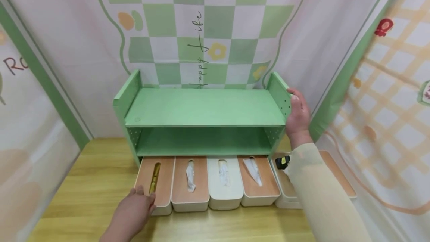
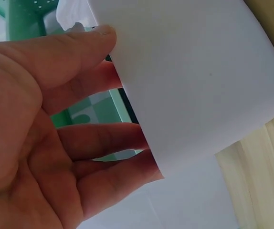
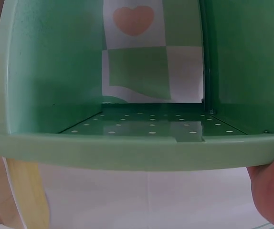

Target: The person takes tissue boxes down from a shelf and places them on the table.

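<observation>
My left hand (image 1: pixel 132 210) holds the leftmost tissue box (image 1: pixel 162 182) at its front left corner. That box has a wood-coloured lid with a long slot. In the left wrist view, the thumb of the left hand (image 2: pixel 56 129) lies at the edge of the white box wall (image 2: pixel 194 81), and the fingertips pass out of sight behind it. My right hand (image 1: pixel 298 117) grips the upper right side panel of the green shelf (image 1: pixel 205 107). Only a bit of the right hand (image 3: pixel 273 191) shows in the right wrist view, against the panel's edge.
Beside the held box stand a wood-lidded tissue box (image 1: pixel 198 193), an all-white one (image 1: pixel 216 193) and another wood-lidded one (image 1: pixel 267 186). More boxes (image 1: pixel 289 197) sit right of the shelf, partly behind my sleeve, near a small black object (image 1: pixel 282 162). Patterned curtains (image 1: pixel 215 21) surround the wooden table (image 1: pixel 84 182).
</observation>
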Tool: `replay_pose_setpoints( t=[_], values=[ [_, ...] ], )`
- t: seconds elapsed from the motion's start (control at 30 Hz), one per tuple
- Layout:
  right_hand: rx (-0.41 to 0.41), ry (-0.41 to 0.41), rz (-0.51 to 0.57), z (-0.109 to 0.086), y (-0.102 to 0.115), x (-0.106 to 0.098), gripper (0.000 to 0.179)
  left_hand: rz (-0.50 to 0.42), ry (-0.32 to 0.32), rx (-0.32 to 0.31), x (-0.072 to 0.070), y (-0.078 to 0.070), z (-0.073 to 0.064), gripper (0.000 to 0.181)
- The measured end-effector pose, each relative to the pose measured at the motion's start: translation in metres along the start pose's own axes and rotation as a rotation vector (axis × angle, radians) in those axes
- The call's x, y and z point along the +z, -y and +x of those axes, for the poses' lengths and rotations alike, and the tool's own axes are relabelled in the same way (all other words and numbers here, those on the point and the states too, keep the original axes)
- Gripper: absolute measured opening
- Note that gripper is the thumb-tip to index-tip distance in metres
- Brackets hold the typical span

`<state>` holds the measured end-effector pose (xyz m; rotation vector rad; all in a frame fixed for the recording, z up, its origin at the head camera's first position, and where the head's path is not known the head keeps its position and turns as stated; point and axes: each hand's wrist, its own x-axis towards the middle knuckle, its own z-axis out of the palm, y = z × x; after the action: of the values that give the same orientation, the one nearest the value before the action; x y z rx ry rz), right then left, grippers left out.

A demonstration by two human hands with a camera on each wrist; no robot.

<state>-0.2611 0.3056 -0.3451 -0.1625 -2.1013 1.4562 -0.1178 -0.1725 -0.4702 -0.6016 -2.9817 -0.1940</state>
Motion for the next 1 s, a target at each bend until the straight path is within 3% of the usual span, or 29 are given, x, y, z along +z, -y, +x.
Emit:
replay_pose_setpoints(
  t=[0.37,0.53,0.7,0.87,1.0],
  values=[
    [-0.023,-0.003,0.028,0.001,0.001,0.001,0.047,-0.018,-0.013,0.006,0.000,-0.001,0.002,0.028],
    [0.022,0.021,0.031,-0.001,-0.001,0.001,0.048,-0.025,0.025,0.001,-0.005,0.001,0.003,0.018],
    [0.042,0.010,-0.012,-0.004,-0.003,-0.003,0.049,-0.090,0.084,-0.019,-0.015,0.005,0.008,0.010],
    [0.048,0.046,-0.026,-0.003,-0.001,-0.005,0.051,-0.127,0.131,0.009,-0.027,0.012,0.013,0.015],
    [0.050,0.094,-0.050,0.000,0.004,-0.006,0.053,-0.103,0.072,-0.043,-0.043,0.016,0.013,0.034]
  ],
)
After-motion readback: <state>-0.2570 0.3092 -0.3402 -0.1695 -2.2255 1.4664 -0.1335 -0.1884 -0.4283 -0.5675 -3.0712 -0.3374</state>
